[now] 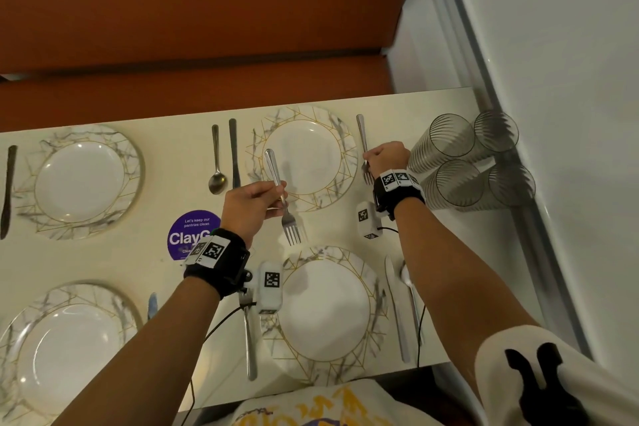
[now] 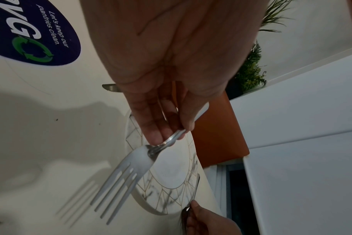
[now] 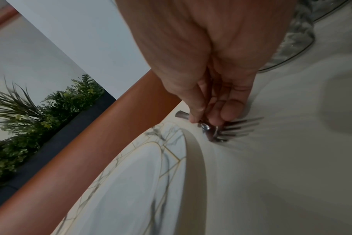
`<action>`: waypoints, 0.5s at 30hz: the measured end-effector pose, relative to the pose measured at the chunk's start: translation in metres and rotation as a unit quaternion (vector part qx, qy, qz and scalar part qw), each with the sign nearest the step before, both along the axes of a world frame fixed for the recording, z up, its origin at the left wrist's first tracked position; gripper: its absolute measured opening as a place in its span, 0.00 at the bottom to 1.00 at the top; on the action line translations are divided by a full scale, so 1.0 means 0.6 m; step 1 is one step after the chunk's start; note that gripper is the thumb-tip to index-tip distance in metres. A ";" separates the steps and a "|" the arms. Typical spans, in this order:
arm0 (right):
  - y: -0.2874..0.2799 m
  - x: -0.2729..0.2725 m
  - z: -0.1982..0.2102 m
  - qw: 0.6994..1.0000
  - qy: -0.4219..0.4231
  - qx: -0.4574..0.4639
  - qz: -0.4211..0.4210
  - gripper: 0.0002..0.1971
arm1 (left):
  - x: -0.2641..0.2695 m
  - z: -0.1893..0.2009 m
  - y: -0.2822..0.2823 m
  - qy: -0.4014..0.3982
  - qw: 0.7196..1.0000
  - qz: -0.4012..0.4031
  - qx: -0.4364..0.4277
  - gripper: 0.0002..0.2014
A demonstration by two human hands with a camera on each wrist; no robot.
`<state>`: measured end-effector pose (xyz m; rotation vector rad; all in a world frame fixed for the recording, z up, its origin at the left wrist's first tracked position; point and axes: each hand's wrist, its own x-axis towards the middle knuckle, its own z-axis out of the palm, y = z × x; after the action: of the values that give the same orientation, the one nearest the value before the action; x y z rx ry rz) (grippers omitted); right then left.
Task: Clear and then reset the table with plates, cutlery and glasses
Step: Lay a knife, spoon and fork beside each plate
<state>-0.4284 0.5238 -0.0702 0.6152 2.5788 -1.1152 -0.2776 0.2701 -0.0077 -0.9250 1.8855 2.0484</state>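
Steel fork (image 1: pixel 284 204) pinched in left hand (image 1: pixel 250 207) above far plate (image 1: pixel 304 157) | second fork (image 1: pixel 363 145) on table (image 1: pixel 166 156), right hand (image 1: pixel 387 157) fingers (image 3: pixel 227 109) clamped on neck | lift level, clear of glasses (image 1: pixel 446 145)

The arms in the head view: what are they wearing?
Each bare forearm has a black wrist strap with white square-patterned tags, a white camera box beneath, and a thin black cable. A white short sleeve with a black print covers the right upper arm.

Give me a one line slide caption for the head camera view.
Left hand lifts a silver fork while right hand pinches another fork beside a marble-patterned plate.
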 end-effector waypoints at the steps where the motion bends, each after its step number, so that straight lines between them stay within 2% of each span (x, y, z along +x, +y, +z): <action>1: 0.000 0.002 0.000 1.000 0.007 0.004 0.005 0.07 | 0.000 -0.001 -0.001 0.001 1.000 0.000 0.001 0.07; 5: -0.002 0.017 0.003 0.997 0.065 0.026 0.017 0.10 | 0.005 0.003 -0.005 0.003 1.000 -0.003 -0.003 0.07; 9: -0.020 0.043 0.017 0.992 0.127 0.016 0.008 0.07 | 0.018 0.012 -0.012 -0.001 1.000 -0.004 0.003 0.08; 13: -0.081 0.095 0.038 0.975 0.203 -0.060 0.074 0.05 | 0.039 0.018 -0.025 -0.003 1.000 0.008 0.016 0.10; 15: -0.127 0.125 0.050 0.970 0.183 -0.121 0.105 0.06 | 0.051 0.020 -0.035 -0.001 1.000 0.008 0.007 0.11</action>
<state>-0.3531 0.4476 -0.0403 0.0787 2.6547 -1.5569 -0.2470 0.2491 0.0041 -0.9423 1.8661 2.0665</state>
